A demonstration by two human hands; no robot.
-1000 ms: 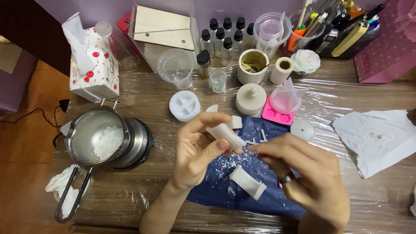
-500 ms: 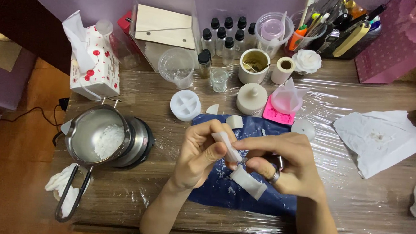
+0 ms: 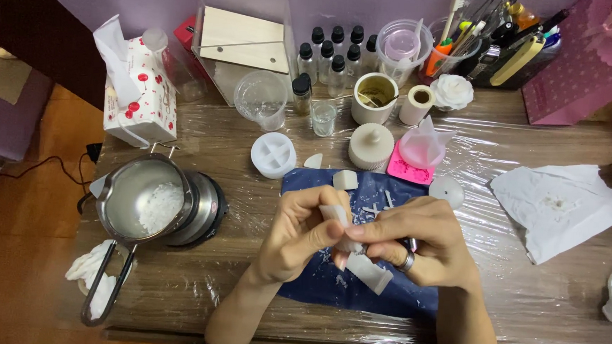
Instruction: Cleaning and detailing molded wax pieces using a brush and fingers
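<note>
- Head view: my left hand (image 3: 301, 233) pinches a small white wax piece (image 3: 336, 215) between thumb and fingertips, over the blue cloth (image 3: 314, 280) near the middle of the table (image 3: 523, 288).
- My right hand (image 3: 417, 241), a ring on one finger, closes its thumb and forefinger on the same piece from the right; the two hands touch.
- A second white piece (image 3: 374, 273) lies on the cloth just below my right fingers.
- To the left sits a steel pot (image 3: 147, 202) with white flakes inside.
- Farther back stand a round white mould (image 3: 273, 154), a clear cup (image 3: 261, 98) and dark-capped bottles (image 3: 333, 51).
- At right lies crumpled white paper (image 3: 559, 203).
</note>
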